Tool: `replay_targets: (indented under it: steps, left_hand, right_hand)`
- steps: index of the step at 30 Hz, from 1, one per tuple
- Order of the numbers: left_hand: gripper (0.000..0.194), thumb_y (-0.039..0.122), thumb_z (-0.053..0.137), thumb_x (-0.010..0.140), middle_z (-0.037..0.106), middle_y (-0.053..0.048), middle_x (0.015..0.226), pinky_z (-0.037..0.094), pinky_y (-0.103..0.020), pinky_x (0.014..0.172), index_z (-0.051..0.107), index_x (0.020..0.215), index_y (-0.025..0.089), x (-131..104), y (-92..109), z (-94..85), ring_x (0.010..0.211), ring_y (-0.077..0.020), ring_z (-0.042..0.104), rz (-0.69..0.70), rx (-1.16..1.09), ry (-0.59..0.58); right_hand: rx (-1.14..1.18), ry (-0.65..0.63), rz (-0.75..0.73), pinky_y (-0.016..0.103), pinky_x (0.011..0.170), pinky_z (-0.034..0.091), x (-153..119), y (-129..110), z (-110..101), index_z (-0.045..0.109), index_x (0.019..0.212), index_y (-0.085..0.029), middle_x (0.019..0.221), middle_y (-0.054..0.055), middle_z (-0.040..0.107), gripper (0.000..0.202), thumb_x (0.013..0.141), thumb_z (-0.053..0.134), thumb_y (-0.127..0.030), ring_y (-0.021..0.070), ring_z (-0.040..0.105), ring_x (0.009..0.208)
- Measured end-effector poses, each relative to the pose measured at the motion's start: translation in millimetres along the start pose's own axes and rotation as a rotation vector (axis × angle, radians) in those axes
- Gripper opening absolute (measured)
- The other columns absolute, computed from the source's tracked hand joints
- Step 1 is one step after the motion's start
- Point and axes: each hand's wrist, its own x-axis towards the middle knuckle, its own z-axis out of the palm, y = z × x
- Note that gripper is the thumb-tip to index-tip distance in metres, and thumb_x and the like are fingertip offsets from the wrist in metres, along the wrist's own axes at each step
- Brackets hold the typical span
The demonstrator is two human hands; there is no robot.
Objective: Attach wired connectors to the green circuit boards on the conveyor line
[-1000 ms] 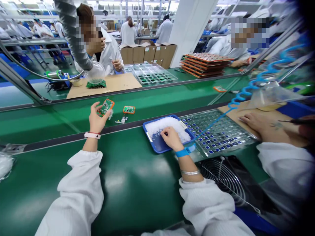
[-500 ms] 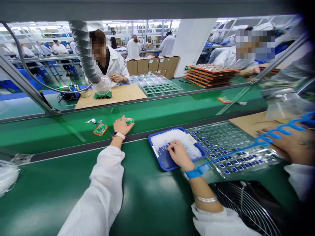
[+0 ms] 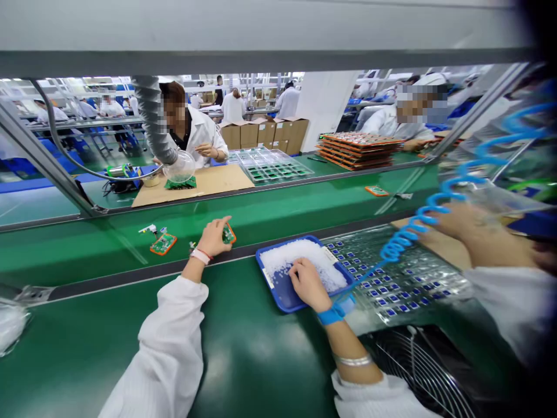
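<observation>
My left hand [image 3: 212, 239] grips a green circuit board [image 3: 228, 233] in an orange frame, over the far green strip. The board is tilted, and my fingers hide part of it. Over a shallow blue tray [image 3: 286, 301], my right hand [image 3: 310, 284] is closed, thumb and fingers together among small white pieces [image 3: 300, 254]. Whatever is pinched there is too small to make out. A blue band with a coiled cord circles my right wrist. To the left of my left hand lies another orange-framed circuit board [image 3: 163, 244], with a small white connector [image 3: 150, 229] beside it.
Right of the tray lies a clear sheet [image 3: 391, 278] with rows of small blue-and-white parts. A black fan [image 3: 418, 360] stands near my right forearm. A co-worker's blurred arm [image 3: 487, 238] reaches in from the right. The blue coiled cord [image 3: 404, 238] crosses there.
My left hand has closed on the circuit board and tipped it up from the green strip. My right hand stays in the tray. The co-worker's arm at right has moved.
</observation>
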Motion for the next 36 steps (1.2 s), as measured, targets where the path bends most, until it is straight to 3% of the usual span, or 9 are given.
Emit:
replay_targets:
  steps: [2,5,8,12,16,20,23,27,36]
  left_hand:
    - [0.075,0.012,0.068,0.058,0.048,-0.011,0.127,0.041,-0.041,0.092,0.044,0.128,0.024,-24,24,-2.4,0.113,-0.0293,0.045,0.208,0.074,-0.077]
    - [0.061,-0.001,0.055,0.063,0.045,-0.006,0.134,0.041,-0.042,0.091,0.052,0.118,0.027,-61,54,3.8,0.117,-0.0283,0.041,0.353,0.189,-0.151]
    - [0.053,-0.002,0.049,0.069,0.042,-0.005,0.14,0.041,-0.043,0.091,0.054,0.115,0.024,-92,67,12.3,0.121,-0.0285,0.04,0.373,0.218,-0.262]
    - [0.042,0.013,0.052,0.076,0.044,-0.006,0.139,0.038,-0.044,0.098,0.053,0.118,0.02,-121,65,14.7,0.128,-0.0281,0.037,0.311,0.104,-0.349]
    - [0.038,0.033,0.054,0.081,0.045,-0.007,0.139,0.033,-0.043,0.103,0.053,0.118,0.02,-152,60,12.0,0.13,-0.0278,0.036,0.292,-0.067,-0.306]
    - [0.034,0.032,0.056,0.082,0.055,-0.006,0.13,0.035,-0.041,0.1,0.055,0.114,0.021,-180,64,10.4,0.125,-0.0256,0.043,0.311,-0.197,-0.278]
    - [0.02,0.03,0.053,0.085,0.065,-0.004,0.111,0.039,-0.036,0.092,0.062,0.101,0.022,-185,67,10.5,0.108,-0.0206,0.055,0.252,-0.303,-0.176]
    - [0.014,0.028,0.053,0.085,0.068,-0.004,0.094,0.042,-0.034,0.084,0.065,0.085,0.02,-172,65,16.6,0.092,-0.0185,0.058,0.002,-0.381,0.084]
    - [0.011,0.023,0.059,0.081,0.069,-0.002,0.087,0.043,-0.032,0.08,0.068,0.077,0.02,-158,56,25.1,0.085,-0.0171,0.059,-0.094,-0.463,0.023]
  right_hand:
    - [-0.001,-0.002,-0.002,0.038,0.082,0.041,0,-1,1,0.052,0.067,-0.017,0.088,0.012,0.053,0.017,0.081,0.043,-0.012,0.0233,0.05,0.087]
    - [-0.004,-0.003,0.001,0.039,0.083,0.041,-1,-1,3,0.054,0.067,-0.016,0.09,0.013,0.053,0.017,0.08,0.044,-0.013,0.0244,0.05,0.089]
    - [0.01,0.02,-0.009,0.041,0.086,0.041,-1,2,5,0.055,0.067,-0.015,0.092,0.014,0.052,0.015,0.078,0.045,-0.013,0.0254,0.05,0.092]
    - [0.093,0.089,-0.03,0.044,0.09,0.04,1,-1,-2,0.054,0.067,-0.016,0.095,0.015,0.05,0.012,0.077,0.046,-0.014,0.0267,0.049,0.098]
    - [0.32,0.133,-0.096,0.042,0.091,0.04,-4,-38,-14,0.054,0.075,-0.017,0.103,0.013,0.05,0.011,0.082,0.045,-0.021,0.0248,0.048,0.103]
    - [0.579,-0.088,-0.198,0.036,0.087,0.042,-25,-93,-7,0.053,0.077,-0.019,0.105,0.01,0.051,0.014,0.087,0.044,-0.024,0.0205,0.05,0.103]
    - [0.649,-0.231,-0.214,0.037,0.091,0.04,-36,-112,10,0.052,0.075,-0.018,0.104,0.01,0.051,0.014,0.086,0.044,-0.023,0.0202,0.048,0.106]
    - [0.657,-0.271,-0.2,0.039,0.094,0.037,-36,-110,26,0.052,0.076,-0.018,0.103,0.01,0.049,0.013,0.086,0.046,-0.023,0.0201,0.048,0.105]
    - [0.628,-0.329,-0.232,0.04,0.094,0.037,-33,-110,32,0.053,0.076,-0.018,0.104,0.009,0.05,0.011,0.084,0.047,-0.019,0.0201,0.047,0.106]
